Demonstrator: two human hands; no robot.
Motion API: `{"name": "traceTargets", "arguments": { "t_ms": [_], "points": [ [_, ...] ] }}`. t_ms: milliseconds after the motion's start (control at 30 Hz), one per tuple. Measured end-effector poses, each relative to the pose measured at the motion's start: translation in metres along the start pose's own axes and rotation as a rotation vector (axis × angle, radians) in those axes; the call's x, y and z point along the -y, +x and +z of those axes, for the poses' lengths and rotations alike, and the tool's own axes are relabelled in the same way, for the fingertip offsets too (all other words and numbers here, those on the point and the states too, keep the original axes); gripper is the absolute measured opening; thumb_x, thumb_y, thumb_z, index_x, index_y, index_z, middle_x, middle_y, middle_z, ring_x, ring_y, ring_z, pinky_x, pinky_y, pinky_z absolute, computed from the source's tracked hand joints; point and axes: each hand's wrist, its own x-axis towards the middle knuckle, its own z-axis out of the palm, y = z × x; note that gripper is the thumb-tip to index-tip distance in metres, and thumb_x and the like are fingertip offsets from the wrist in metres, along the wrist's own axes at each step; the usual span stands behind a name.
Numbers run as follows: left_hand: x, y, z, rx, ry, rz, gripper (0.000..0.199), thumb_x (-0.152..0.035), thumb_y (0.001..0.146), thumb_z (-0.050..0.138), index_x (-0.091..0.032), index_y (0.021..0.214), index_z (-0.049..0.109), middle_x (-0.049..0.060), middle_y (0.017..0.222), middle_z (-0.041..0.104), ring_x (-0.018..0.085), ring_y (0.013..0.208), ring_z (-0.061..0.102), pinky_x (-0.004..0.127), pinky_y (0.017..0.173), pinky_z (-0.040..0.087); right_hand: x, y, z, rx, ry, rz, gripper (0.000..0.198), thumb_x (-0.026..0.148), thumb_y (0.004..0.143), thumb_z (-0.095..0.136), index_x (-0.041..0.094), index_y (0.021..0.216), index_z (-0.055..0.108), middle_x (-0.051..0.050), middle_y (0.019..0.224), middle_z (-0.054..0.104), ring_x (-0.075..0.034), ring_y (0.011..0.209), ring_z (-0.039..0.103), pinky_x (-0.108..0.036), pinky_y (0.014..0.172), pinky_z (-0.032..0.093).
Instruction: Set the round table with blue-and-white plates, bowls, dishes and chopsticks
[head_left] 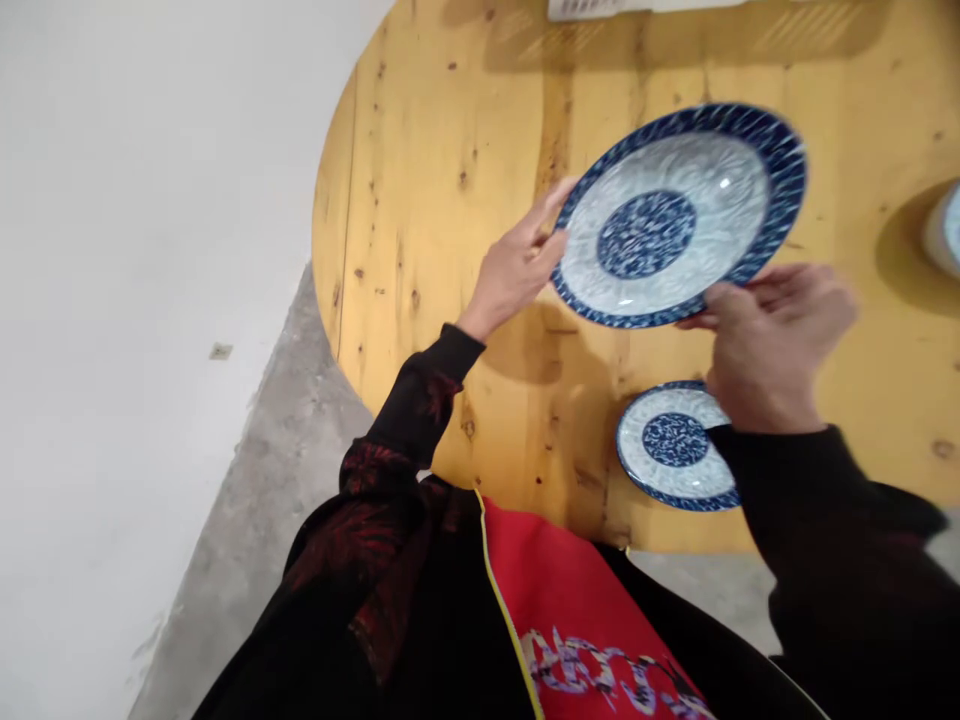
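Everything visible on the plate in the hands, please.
The plate looks like glazed ceramic: round, glossy, with a dark blue, white-streaked rim, a pale relief-patterned band and a mottled blue-and-white centre. It is tilted, face toward the camera, above the wooden table, in the grip of the left hand and right hand at its edge.

Plain white wall (142, 220) at left, small pale fixture (220, 351) on it; yellowish, knotty wooden table (427, 220) with curved edge, soft shadows (536, 350) across top; gray mottled floor (262, 480) between wall and table.
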Motion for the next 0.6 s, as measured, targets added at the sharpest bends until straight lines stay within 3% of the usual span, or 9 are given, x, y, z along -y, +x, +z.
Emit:
{"name": "traceTargets", "arguments": {
  "t_ms": [100, 200, 267, 367, 467, 600],
  "points": [
    [-0.001, -0.083, -0.018, -0.044, -0.067, -0.059, 0.052, -0.029, 0.102, 0.061, -0.023, 0.154, 0.056, -0.004, 0.084, 0.067, 0.01, 0.073, 0.064, 0.024, 0.078, 0.056, 0.005, -0.065, -0.015, 0.147, -0.038, 0.086, 0.021, 0.026, 0.072, 0.071, 0.024, 0.081, 0.053, 0.004, 0.062, 0.058, -0.019, 0.052, 0.063, -0.029, 0.048, 0.049],
    [-0.007, -0.177, -0.025, -0.109, -0.039, -0.221, 0.055, -0.034, 0.101, 0.061, -0.018, 0.153, 0.057, -0.002, 0.078, 0.066, 0.013, 0.073, 0.064, 0.027, 0.077, 0.057, 0.001, -0.132, -0.034, 0.317, -0.039, 0.213, 0.025, 0.038, 0.07, 0.072, 0.024, 0.082, 0.054, 0.001, 0.065, 0.065, -0.02, 0.051, 0.064, -0.03, 0.047, 0.05],
    [-0.012, -0.235, -0.023, -0.14, -0.021, -0.374, 0.056, -0.033, 0.1, 0.06, -0.015, 0.153, 0.057, 0.0, 0.077, 0.068, 0.016, 0.077, 0.068, 0.029, 0.08, 0.058, -0.008, -0.173, -0.045, 0.423, 0.011, 0.31, 0.03, 0.044, 0.07, 0.072, 0.026, 0.083, 0.053, 0.001, 0.064, 0.066, -0.021, 0.051, 0.064, -0.031, 0.047, 0.051],
    [-0.015, -0.302, -0.015, -0.232, -0.022, -0.542, 0.056, -0.033, 0.097, 0.059, -0.016, 0.151, 0.06, 0.006, 0.094, 0.077, 0.022, 0.096, 0.074, 0.036, 0.09, 0.061, -0.027, -0.22, -0.054, 0.54, 0.08, 0.398, 0.03, 0.048, 0.07, 0.071, 0.028, 0.081, 0.052, 0.001, 0.062, 0.065, -0.021, 0.051, 0.062, -0.033, 0.048, 0.053],
    [-0.012, -0.335, -0.01, -0.279, 0.022, -0.636, 0.054, -0.032, 0.095, 0.058, -0.022, 0.148, 0.063, 0.008, 0.109, 0.08, 0.025, 0.108, 0.075, 0.041, 0.099, 0.06, -0.045, -0.247, -0.056, 0.602, 0.117, 0.439, 0.03, 0.05, 0.069, 0.071, 0.027, 0.083, 0.057, -0.004, 0.069, 0.07, -0.025, 0.058, 0.066, -0.035, 0.049, 0.054],
    [-0.002, -0.335, -0.011, -0.258, 0.033, -0.621, 0.054, -0.029, 0.093, 0.057, -0.023, 0.147, 0.065, 0.008, 0.123, 0.079, 0.026, 0.119, 0.073, 0.044, 0.107, 0.057, -0.059, -0.257, -0.057, 0.652, 0.111, 0.413, 0.038, 0.051, 0.068, 0.071, 0.025, 0.095, 0.064, -0.009, 0.08, 0.076, -0.031, 0.068, 0.071, -0.038, 0.05, 0.055]
  ]
}}
